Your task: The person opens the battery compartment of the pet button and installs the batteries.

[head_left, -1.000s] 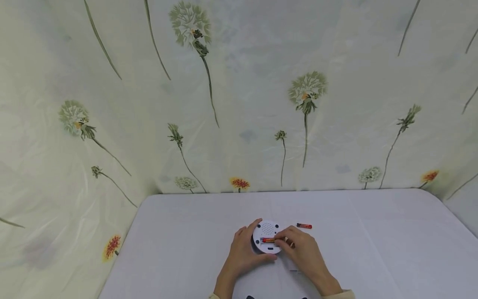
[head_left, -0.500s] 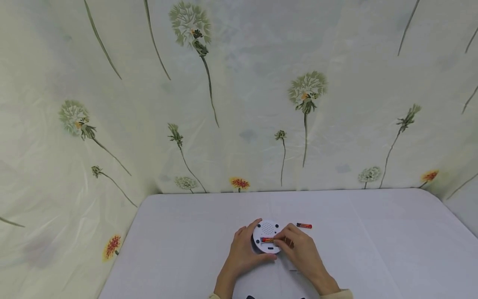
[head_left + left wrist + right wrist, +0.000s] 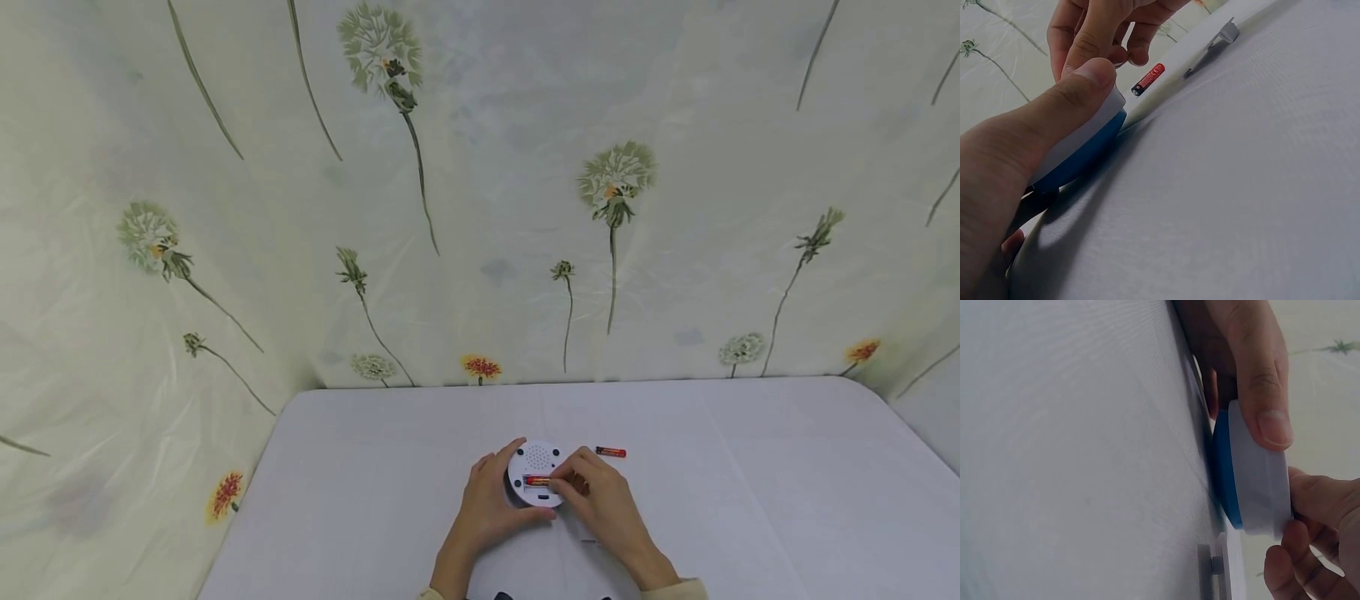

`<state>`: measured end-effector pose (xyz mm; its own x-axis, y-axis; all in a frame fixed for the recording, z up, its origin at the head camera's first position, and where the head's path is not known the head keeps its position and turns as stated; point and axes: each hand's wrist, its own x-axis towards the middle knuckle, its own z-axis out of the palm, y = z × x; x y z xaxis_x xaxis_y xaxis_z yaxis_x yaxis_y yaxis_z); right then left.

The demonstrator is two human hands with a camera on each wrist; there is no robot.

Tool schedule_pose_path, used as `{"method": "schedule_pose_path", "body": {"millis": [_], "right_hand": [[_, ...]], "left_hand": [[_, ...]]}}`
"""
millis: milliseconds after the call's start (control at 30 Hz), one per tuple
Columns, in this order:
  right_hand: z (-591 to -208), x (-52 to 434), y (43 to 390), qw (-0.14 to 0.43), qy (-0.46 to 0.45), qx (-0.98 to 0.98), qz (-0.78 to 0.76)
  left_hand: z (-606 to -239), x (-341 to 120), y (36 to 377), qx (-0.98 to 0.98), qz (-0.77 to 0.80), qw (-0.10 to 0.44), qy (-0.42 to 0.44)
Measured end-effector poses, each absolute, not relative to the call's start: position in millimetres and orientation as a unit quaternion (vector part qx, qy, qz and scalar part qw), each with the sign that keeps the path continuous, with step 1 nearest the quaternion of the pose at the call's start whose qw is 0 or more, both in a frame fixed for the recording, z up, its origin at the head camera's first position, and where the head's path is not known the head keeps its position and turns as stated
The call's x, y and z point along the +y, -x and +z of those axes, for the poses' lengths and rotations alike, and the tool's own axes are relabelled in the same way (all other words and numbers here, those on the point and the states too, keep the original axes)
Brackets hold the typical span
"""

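Round white device [image 3: 536, 472] w/ blue underside lies face-down on the white table [image 3: 750, 483], near the front edge at centre. Its back shows a speaker grille and an open battery slot w/ a red battery [image 3: 537, 481] lying in it. Left hand [image 3: 487, 504] grips the device from the left: fingers curled over the far rim, thumb clamped on the near rim, as the left wrist view shows [image 3: 1072, 156]. Right hand [image 3: 600, 500] comes in from the right, fingertips pinching or pressing the battery's right end in the slot; can't tell which. Right wrist view shows the device side-on [image 3: 1254, 487], white top over blue base, thumb of the other hand on its edge. Second red battery [image 3: 611, 452] lies loose on the table, just right of the device and beyond the right hand. Small grey cover piece [image 3: 1225, 34] lies on the table near it. Floral backdrop [image 3: 480, 192] hangs behind.
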<state>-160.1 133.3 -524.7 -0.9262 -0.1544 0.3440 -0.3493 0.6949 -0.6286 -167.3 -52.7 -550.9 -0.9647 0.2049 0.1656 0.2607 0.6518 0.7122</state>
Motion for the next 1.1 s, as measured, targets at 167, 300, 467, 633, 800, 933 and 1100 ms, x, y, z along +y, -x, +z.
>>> {"method": "schedule_pose_path", "body": {"millis": [167,300,467,633,800,933,1100], "right_hand": [[-524.7,132.6,159.9,0.130,-0.135,-0.905,0.383],[-524.8,132.5,160.1,0.126,-0.125,-0.902,0.392],[-523.7,132.5,159.9,0.107,-0.114,-0.902,0.403],[-524.4,132.7,160.4,0.093,-0.103,-0.901,0.411],[-527.6,132.3,160.5,0.102,-0.117,-0.895,0.418],[-528.7,131.8,162.1,0.106,-0.117,-0.893,0.421],[-527.5,131.7,162.6,0.088,-0.101,-0.895,0.426]], "left_hand": [[-550.6,-52.9,166.5,-0.910,-0.394,0.034,0.128],[-549.5,-52.5,166.2,-0.910,-0.392,0.034,0.130],[-548.8,-52.2,166.0,-0.910,-0.390,0.037,0.136],[-549.2,-52.1,165.8,-0.909,-0.391,0.039,0.139],[-550.1,-52.5,166.3,-0.909,-0.393,0.037,0.134],[-550.6,-52.8,168.5,-0.908,-0.396,0.038,0.135],[-549.8,-53.4,168.8,-0.907,-0.399,0.032,0.129]]}}
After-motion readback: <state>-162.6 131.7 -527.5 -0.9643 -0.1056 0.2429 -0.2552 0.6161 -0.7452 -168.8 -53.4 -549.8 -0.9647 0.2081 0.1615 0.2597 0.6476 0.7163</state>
